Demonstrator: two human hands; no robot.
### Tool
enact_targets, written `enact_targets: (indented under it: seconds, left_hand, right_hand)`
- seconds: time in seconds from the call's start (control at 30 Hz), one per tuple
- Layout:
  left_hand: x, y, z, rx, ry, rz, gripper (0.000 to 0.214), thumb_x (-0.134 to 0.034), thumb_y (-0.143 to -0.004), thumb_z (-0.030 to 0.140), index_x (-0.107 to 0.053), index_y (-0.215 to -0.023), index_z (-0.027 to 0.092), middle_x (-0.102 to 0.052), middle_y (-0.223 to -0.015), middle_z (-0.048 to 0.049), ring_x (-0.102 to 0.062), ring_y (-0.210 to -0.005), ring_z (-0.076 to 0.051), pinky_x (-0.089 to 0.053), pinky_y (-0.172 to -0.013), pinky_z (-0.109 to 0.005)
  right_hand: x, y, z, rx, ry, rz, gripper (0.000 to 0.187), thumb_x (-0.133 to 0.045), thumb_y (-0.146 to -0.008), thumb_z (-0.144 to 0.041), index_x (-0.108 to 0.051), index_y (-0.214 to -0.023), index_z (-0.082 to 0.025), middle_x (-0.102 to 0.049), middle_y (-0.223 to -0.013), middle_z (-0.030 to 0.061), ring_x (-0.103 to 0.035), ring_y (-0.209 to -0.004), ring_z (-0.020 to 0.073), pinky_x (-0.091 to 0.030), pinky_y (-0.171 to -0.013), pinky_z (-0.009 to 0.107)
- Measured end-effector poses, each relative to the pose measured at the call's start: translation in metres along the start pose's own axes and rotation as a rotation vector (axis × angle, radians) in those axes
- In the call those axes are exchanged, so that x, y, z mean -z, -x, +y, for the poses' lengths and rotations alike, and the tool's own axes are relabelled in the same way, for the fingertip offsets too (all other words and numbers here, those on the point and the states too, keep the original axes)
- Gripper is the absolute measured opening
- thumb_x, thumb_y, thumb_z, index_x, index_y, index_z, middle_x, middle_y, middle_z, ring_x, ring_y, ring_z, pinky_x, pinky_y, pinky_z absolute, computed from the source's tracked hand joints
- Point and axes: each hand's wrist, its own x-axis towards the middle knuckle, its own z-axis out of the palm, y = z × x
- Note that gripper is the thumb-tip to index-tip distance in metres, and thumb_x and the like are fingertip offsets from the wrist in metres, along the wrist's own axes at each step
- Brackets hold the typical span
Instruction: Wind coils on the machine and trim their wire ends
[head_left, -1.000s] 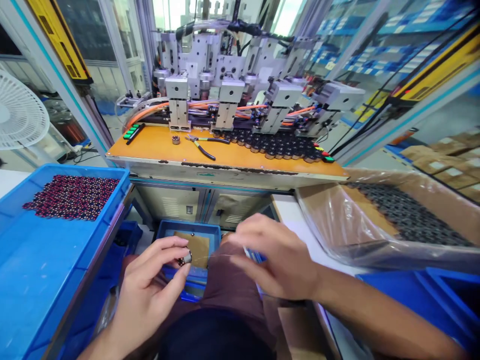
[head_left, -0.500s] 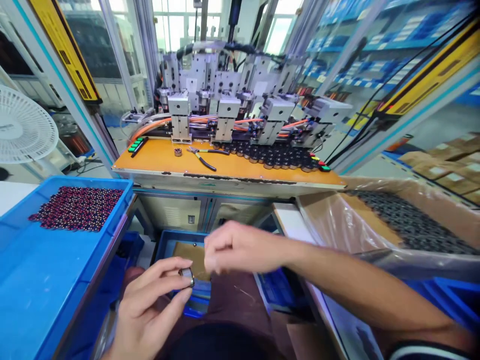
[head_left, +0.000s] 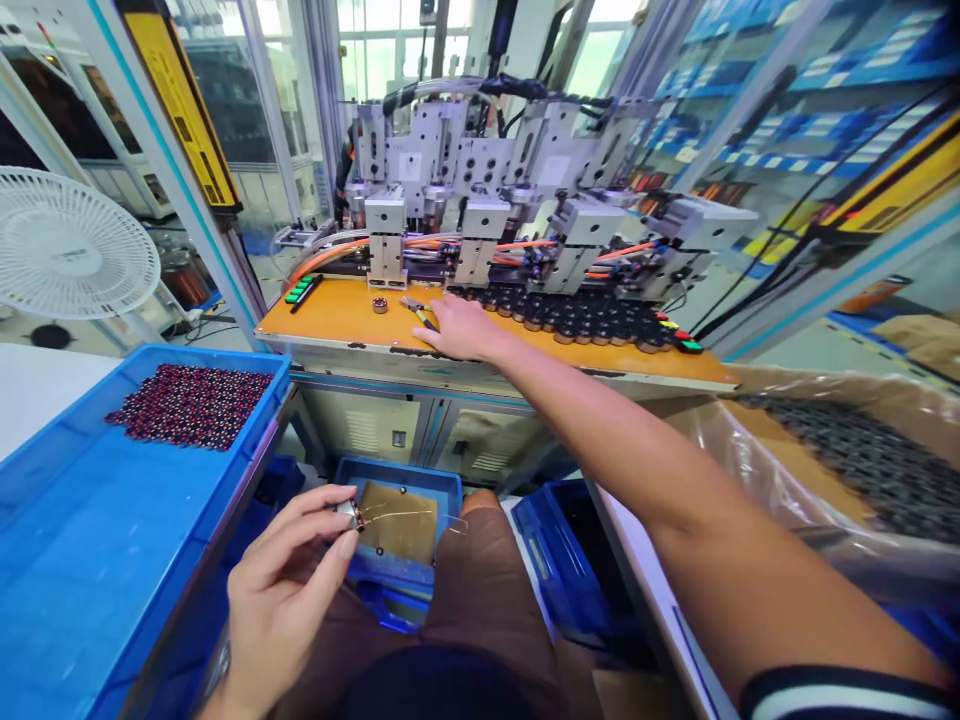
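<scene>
Between the thumb and fingers of my left hand (head_left: pixel 289 575) is a small wound motor stator (head_left: pixel 351 514), silvery on its side, with thin copper wire ends trailing off to the right. My right hand (head_left: pixel 463 328) is stretched out to the orange tabletop (head_left: pixel 330 315) and closes over the handles of a pair of pliers (head_left: pixel 417 308). The jaws of the pliers point up and left; most of the handles are hidden under the hand. A single stator (head_left: pixel 380 305) stands just left of the pliers.
Winding machine heads (head_left: pixel 480 225) rise behind the tabletop, with many dark round parts (head_left: pixel 577 318) lined up before them. At left is a blue tray (head_left: pixel 82 560) with rows of stators (head_left: pixel 196 405). A lined carton (head_left: pixel 735 440) holds dark parts at right. Below sits a blue bin (head_left: pixel 450 485).
My right hand has moved from beside the left hand up and forward onto the pliers. The stator's loose copper wires now show. The view has shifted slightly left.
</scene>
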Motion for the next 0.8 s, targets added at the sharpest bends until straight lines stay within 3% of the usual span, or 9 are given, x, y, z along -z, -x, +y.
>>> enact_targets:
  seconds: [0.1,0.17,0.3,0.43,0.53,0.63,0.73,0.8]
  left_hand:
    - [0.000,0.001,-0.002,0.044,0.037,0.025,0.023,-0.069,-0.084,0.008,-0.073,-0.098,0.025,-0.072,-0.114,-0.0067,-0.068,-0.110,-0.022,-0.061,-0.085,-0.032]
    - [-0.001,0.001,-0.003,0.067,0.061,0.025,0.022,-0.069,-0.084,0.009,-0.073,-0.098,0.025,-0.072,-0.115,-0.0070,-0.068,-0.110,-0.023,-0.062,-0.084,-0.033]
    - [-0.005,0.001,-0.002,0.102,0.100,0.023,0.020,-0.068,-0.086,0.011,-0.074,-0.098,0.025,-0.072,-0.115,-0.0072,-0.067,-0.111,-0.024,-0.063,-0.080,-0.033]
    - [-0.010,0.000,0.000,0.101,0.122,0.029,0.018,-0.068,-0.085,0.011,-0.075,-0.096,0.024,-0.073,-0.112,-0.0074,-0.069,-0.106,-0.024,-0.063,-0.081,-0.035]
    - [-0.013,-0.001,0.000,0.102,0.124,0.022,0.018,-0.069,-0.084,0.011,-0.075,-0.095,0.024,-0.073,-0.111,-0.0078,-0.069,-0.107,-0.025,-0.063,-0.081,-0.035]
    - [-0.016,-0.003,0.002,0.085,0.107,0.016,0.018,-0.069,-0.085,0.011,-0.075,-0.095,0.025,-0.074,-0.111,-0.0068,-0.069,-0.107,-0.024,-0.063,-0.079,-0.034]
    - [-0.017,-0.003,0.004,0.062,0.073,0.010,0.020,-0.068,-0.085,0.010,-0.075,-0.096,0.026,-0.074,-0.110,-0.0051,-0.070,-0.106,-0.022,-0.063,-0.079,-0.031]
    - [-0.016,-0.002,0.006,0.053,0.054,0.003,0.020,-0.068,-0.085,0.010,-0.075,-0.096,0.026,-0.074,-0.110,-0.0046,-0.070,-0.106,-0.021,-0.063,-0.079,-0.030]
  right_hand:
    - [0.008,0.025,0.007,0.047,-0.002,-0.017,0.050,-0.060,-0.090,-0.045,-0.059,-0.119,-0.004,-0.059,-0.114,0.0234,-0.059,-0.104,0.0331,-0.047,-0.092,0.047]
    - [0.013,0.051,0.010,0.089,-0.003,-0.012,0.048,-0.067,-0.084,-0.032,-0.057,-0.123,-0.006,-0.059,-0.112,0.0199,-0.058,-0.104,0.0326,-0.047,-0.093,0.047]
    - [0.011,0.126,-0.007,0.164,-0.060,0.039,0.058,-0.063,-0.076,-0.008,-0.049,-0.132,-0.011,-0.057,-0.114,0.0168,-0.057,-0.104,0.0293,-0.051,-0.092,0.046]
    - [-0.008,0.212,-0.050,0.259,-0.577,0.054,0.049,-0.058,-0.082,-0.009,-0.049,-0.129,-0.018,-0.061,-0.097,0.0073,-0.062,-0.083,0.0186,-0.056,-0.076,0.032]
    - [-0.017,0.256,-0.080,0.252,-0.943,-0.063,0.061,-0.056,-0.085,-0.009,-0.038,-0.142,-0.021,-0.064,-0.097,0.0055,-0.063,-0.080,0.0142,-0.055,-0.074,0.027]
    - [-0.017,0.274,-0.098,0.259,-1.150,-0.149,0.075,-0.054,-0.082,-0.006,-0.028,-0.150,-0.024,-0.065,-0.107,0.0072,-0.065,-0.088,0.0138,-0.055,-0.085,0.030]
    - [-0.017,0.274,-0.102,0.269,-1.177,-0.216,0.081,-0.054,-0.077,-0.005,-0.029,-0.152,-0.023,-0.066,-0.116,0.0097,-0.065,-0.103,0.0176,-0.046,-0.105,0.043]
    - [-0.019,0.272,-0.103,0.264,-1.190,-0.222,0.082,-0.054,-0.076,-0.005,-0.028,-0.153,-0.022,-0.066,-0.115,0.0101,-0.065,-0.105,0.0186,-0.041,-0.109,0.046]
